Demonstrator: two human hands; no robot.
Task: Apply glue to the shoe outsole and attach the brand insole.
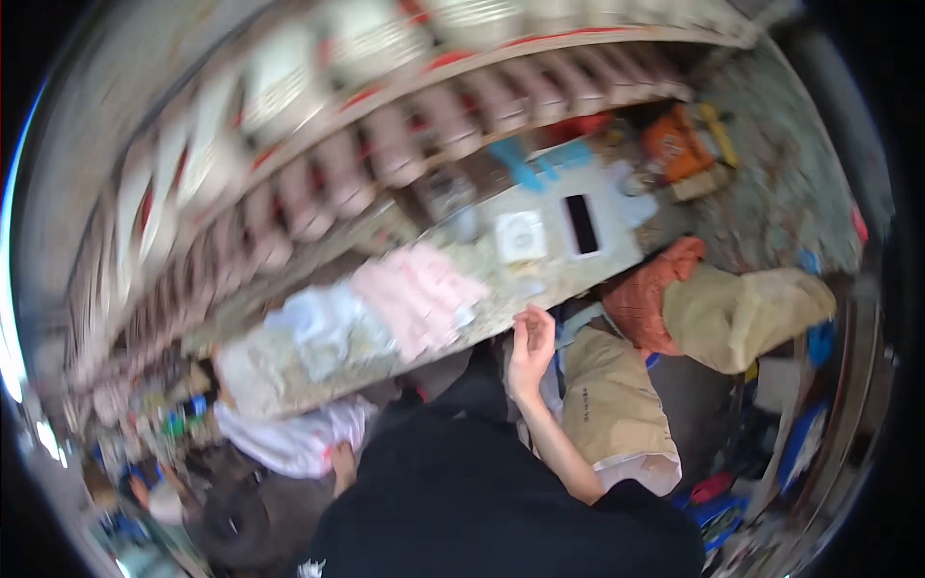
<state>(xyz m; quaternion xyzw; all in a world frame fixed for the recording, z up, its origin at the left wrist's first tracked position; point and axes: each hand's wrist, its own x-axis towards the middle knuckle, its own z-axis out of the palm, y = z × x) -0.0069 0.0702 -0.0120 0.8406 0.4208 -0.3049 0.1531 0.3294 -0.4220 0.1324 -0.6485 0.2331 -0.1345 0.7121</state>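
My right hand (533, 354) is raised by the front edge of the worktable (501, 313). Its fingers are loosely bent, with nothing visible in them. Low on the left, my left hand (341, 457) is at the edge of a white and pink cloth (289, 438). Blur hides its fingers, so whether it grips the cloth is unclear. Pink fabric pieces (416, 294) lie piled on the table, beside pale blue fabric (323, 323). Farther right are a white square packet (520, 237) and a phone (582, 225) with a dark screen.
Shelves above the table carry rows of rounded pinkish pieces (448, 120) and slotted white pieces (284, 82). Blue gloves (520, 164) lie at the back, near an orange package (677, 144). Brown sacks (617, 405) and a beige sack (747, 313) stand right of me.
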